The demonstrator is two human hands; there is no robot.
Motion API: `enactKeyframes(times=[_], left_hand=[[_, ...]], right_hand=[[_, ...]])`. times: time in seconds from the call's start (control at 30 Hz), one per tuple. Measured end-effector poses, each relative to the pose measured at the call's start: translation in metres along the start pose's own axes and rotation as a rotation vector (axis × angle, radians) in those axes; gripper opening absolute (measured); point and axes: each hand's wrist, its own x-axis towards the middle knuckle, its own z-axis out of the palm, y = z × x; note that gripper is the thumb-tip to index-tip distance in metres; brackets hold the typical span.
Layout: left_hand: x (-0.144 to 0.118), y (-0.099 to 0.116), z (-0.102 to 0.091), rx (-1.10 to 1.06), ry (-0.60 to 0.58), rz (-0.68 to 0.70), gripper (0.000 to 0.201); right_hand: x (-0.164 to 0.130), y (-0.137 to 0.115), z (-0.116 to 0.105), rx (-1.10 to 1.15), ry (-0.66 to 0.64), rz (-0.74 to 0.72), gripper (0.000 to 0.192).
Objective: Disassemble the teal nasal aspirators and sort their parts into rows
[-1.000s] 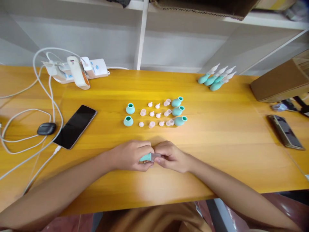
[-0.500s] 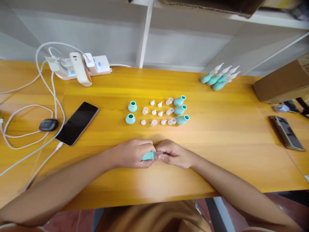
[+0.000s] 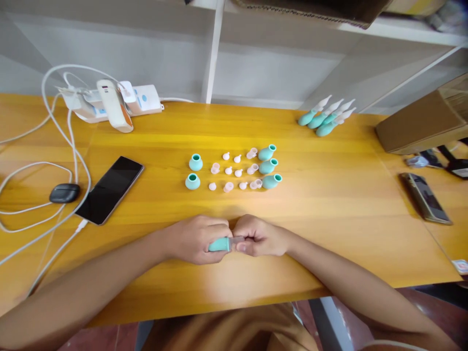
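Note:
My left hand point(image 3: 195, 239) grips a teal rubber bulb point(image 3: 218, 244) just above the yellow table point(image 3: 329, 204). My right hand point(image 3: 258, 238) pinches a clear tip point(image 3: 237, 240) at the bulb's mouth, so both hands meet on the same piece. Beyond them lie two upright teal bulbs point(image 3: 193, 171) on the left, several small pale pink tips point(image 3: 234, 171) in rows, and three teal bulbs point(image 3: 268, 166) lying on their sides to the right. Several finished bulbs with white nozzles point(image 3: 323, 118) lie at the back right.
A black phone point(image 3: 109, 189) on a white cable point(image 3: 54, 229), a dark earbud case point(image 3: 65, 193) and a power strip point(image 3: 109, 102) are at the left. Another phone point(image 3: 424, 197) and a cardboard box point(image 3: 420, 124) are at the right. White shelving stands behind.
Both hands stay joined on the bulb and tip with only slight finger shifts. The camera view has drifted a little.

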Motion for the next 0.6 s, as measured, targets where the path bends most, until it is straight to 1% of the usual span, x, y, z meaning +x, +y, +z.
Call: enactKeyframes(times=[0.07, 0.13, 0.23, 0.3, 0.43, 0.5, 0.6], left_hand=[[0.000, 0.001, 0.000, -0.012, -0.001, -0.028, 0.003], [0.001, 0.003, 0.001, -0.005, 0.014, -0.074, 0.004], [0.002, 0.004, 0.002, 0.044, 0.035, -0.116, 0.009], [0.001, 0.004, 0.003, 0.089, 0.040, -0.103, 0.011], [0.000, 0.003, 0.005, 0.153, 0.033, -0.077, 0.009], [0.000, 0.003, 0.004, 0.149, 0.001, -0.070, 0.005], [0.001, 0.002, 0.000, 0.109, -0.054, -0.049, 0.001]], right_hand=[[-0.001, 0.001, 0.001, 0.003, 0.029, -0.021, 0.060], [-0.001, 0.002, 0.004, -0.023, 0.115, -0.052, 0.058], [-0.002, 0.004, 0.008, -0.168, 0.287, -0.134, 0.051], [-0.003, 0.003, 0.011, -0.290, 0.349, -0.201, 0.047], [-0.004, 0.003, 0.015, -0.419, 0.385, -0.256, 0.046], [-0.004, 0.003, 0.016, -0.449, 0.389, -0.275, 0.047], [-0.004, 0.004, 0.018, -0.470, 0.359, -0.294, 0.048]])
